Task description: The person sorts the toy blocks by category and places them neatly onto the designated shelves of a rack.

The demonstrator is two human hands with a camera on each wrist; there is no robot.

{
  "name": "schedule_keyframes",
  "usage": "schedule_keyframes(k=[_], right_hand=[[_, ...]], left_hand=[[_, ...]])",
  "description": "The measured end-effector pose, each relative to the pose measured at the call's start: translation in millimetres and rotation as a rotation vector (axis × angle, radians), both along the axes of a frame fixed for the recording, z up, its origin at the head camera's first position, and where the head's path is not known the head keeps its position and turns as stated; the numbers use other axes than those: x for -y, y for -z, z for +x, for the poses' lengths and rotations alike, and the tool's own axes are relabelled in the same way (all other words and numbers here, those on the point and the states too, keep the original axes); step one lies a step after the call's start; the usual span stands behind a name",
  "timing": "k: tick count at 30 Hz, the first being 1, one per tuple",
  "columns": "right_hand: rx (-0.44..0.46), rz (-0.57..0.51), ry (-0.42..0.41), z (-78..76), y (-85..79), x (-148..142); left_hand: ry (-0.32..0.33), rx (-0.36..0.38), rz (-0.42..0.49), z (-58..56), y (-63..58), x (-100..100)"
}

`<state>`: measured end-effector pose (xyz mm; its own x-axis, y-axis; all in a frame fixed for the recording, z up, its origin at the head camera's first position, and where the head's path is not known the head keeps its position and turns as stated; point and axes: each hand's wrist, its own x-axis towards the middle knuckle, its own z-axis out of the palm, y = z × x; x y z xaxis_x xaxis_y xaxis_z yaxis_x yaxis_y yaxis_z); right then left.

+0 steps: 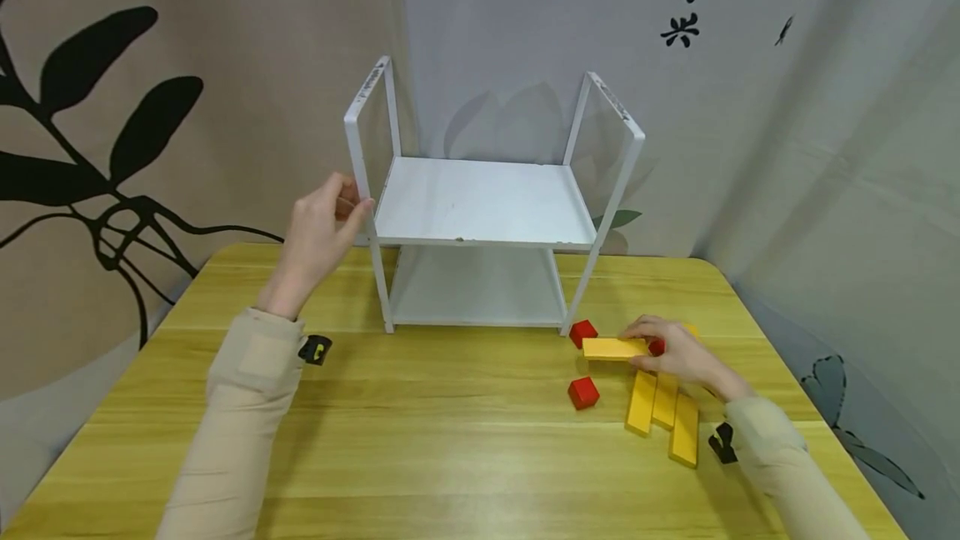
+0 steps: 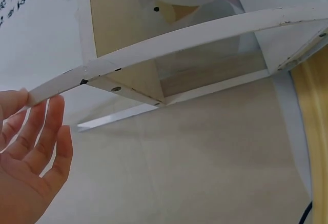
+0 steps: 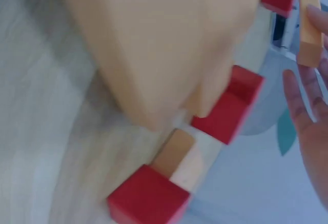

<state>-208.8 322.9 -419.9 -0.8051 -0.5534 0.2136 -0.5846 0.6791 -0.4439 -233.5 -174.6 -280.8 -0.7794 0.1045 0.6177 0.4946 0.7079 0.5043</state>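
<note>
A white two-tier shelf rack point(image 1: 487, 202) stands on the table. My left hand point(image 1: 318, 227) pinches its left front post point(image 2: 56, 85) between thumb and fingertips, above the upper board's front corner. Over at the right, my right hand point(image 1: 682, 352) grips one end of a long yellow block point(image 1: 609, 348), which lies level and points left toward the rack's right front foot. In the right wrist view, thumb and fingers hold this block point(image 3: 310, 32). Below the hand, several yellow blocks point(image 1: 642, 402) lie side by side. One red cube point(image 1: 657, 347) is partly hidden by the fingers.
A red cube point(image 1: 583, 333) sits beside the rack's right front foot, and another red cube point(image 1: 583, 392) lies nearer the front. The wooden table point(image 1: 450, 432) ends at a printed curtain point(image 1: 825, 148) behind and to the right.
</note>
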Motion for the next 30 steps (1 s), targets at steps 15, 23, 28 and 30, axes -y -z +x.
schedule_keyframes(k=[15, 23, 28, 30], right_hand=[[-0.318, -0.379, 0.03, 19.4, -44.9, 84.9], [-0.43, -0.524, 0.085, 15.7, -74.5, 146.6], [-0.437, -0.564, 0.126, 6.8, -89.4, 182.1], [-0.434, -0.586, 0.142, 1.7, -93.4, 195.6]], left_hand=[[0.011, -0.013, 0.01, -0.3, 1.9, 0.3], [0.015, -0.029, 0.01, -0.7, 3.6, 1.1], [0.018, -0.036, 0.011, -1.5, 4.0, 1.2], [0.022, -0.033, 0.011, -2.0, 4.2, 1.0]])
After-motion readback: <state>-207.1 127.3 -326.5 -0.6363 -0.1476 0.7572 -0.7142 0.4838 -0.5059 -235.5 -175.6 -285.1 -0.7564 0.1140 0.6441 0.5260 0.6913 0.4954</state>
